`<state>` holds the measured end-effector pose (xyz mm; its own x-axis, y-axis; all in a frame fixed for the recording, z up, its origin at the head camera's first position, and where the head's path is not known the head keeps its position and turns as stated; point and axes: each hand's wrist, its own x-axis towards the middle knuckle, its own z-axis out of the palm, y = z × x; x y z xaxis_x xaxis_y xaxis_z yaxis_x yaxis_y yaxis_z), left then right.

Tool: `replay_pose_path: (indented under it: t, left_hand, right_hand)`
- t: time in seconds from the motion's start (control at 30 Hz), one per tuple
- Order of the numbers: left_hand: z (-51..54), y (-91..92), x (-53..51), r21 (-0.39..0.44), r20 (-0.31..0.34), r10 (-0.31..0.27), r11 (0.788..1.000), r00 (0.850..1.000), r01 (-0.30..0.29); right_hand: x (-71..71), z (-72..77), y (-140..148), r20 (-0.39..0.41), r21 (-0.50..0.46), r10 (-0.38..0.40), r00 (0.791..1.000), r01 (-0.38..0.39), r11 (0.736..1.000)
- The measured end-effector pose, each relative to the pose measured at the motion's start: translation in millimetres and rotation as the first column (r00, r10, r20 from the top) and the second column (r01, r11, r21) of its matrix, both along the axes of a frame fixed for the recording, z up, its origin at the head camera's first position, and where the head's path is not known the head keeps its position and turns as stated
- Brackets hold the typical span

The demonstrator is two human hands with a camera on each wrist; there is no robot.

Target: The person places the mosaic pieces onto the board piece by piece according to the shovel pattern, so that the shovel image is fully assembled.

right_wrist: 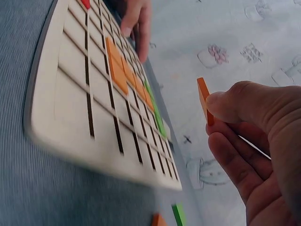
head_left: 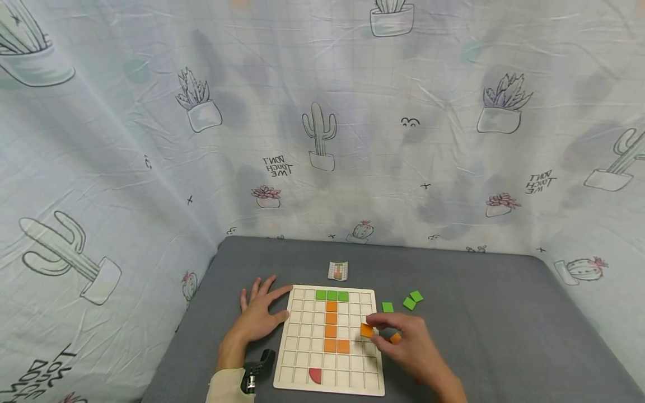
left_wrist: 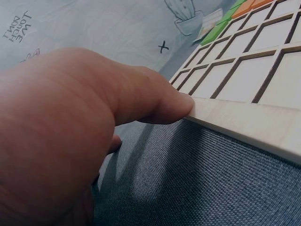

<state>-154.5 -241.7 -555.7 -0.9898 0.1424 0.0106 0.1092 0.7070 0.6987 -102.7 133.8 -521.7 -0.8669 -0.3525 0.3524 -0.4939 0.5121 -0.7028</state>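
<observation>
A pale wooden grid board [head_left: 302, 358] lies on the grey table. In its cells sit a row of green square tiles [head_left: 332, 295], a column of orange square tiles [head_left: 331, 318] with one more beside its foot, and a red quarter-round piece [head_left: 315, 375] near the front. My right hand [head_left: 410, 341] pinches an orange square tile [right_wrist: 204, 100] between thumb and fingers, above the board's right edge. At the board's left edge, my left hand [head_left: 258, 316] lies with spread fingers, its thumb [left_wrist: 176, 106] touching the rim.
Several loose green tiles [head_left: 387, 307] lie right of the board. Another orange tile [head_left: 395, 338] is partly hidden by the right hand. Behind the board lies a small printed pattern card [head_left: 338, 271]. A cactus-print cloth [head_left: 373, 140] hangs around the table [head_left: 484, 313].
</observation>
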Motion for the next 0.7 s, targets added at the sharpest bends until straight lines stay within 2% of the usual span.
replay_pose_path:
  t: [0.07, 0.13, 0.4, 0.7]
  left_hand:
    - [0.5, 0.2, 0.5, 0.0, -0.003, 0.002, 1.0, 1.0, -0.002]
    - [0.5, 0.2, 0.8, -0.001, -0.008, 0.004, 1.0, 1.0, -0.004]
    - [2.8, 1.0, 0.6, 0.004, -0.024, 0.006, 1.0, 1.0, -0.006]
    - [1.6, 1.5, -0.1, 0.0, -0.003, 0.004, 1.0, 1.0, -0.004]
  right_hand:
    - [-0.1, 1.6, -6.5, 0.036, 0.005, 0.007, 0.999, -0.008, 1.0]
    - [-1.1, 1.7, -12.7, 0.037, 0.005, 0.028, 0.999, -0.028, 1.0]
    - [-7.5, -0.4, -34.8, -0.059, -0.037, 0.156, 0.986, -0.158, 0.987]
    - [-10.0, -1.7, -51.9, -0.025, -0.03, 0.194, 0.981, -0.194, 0.98]
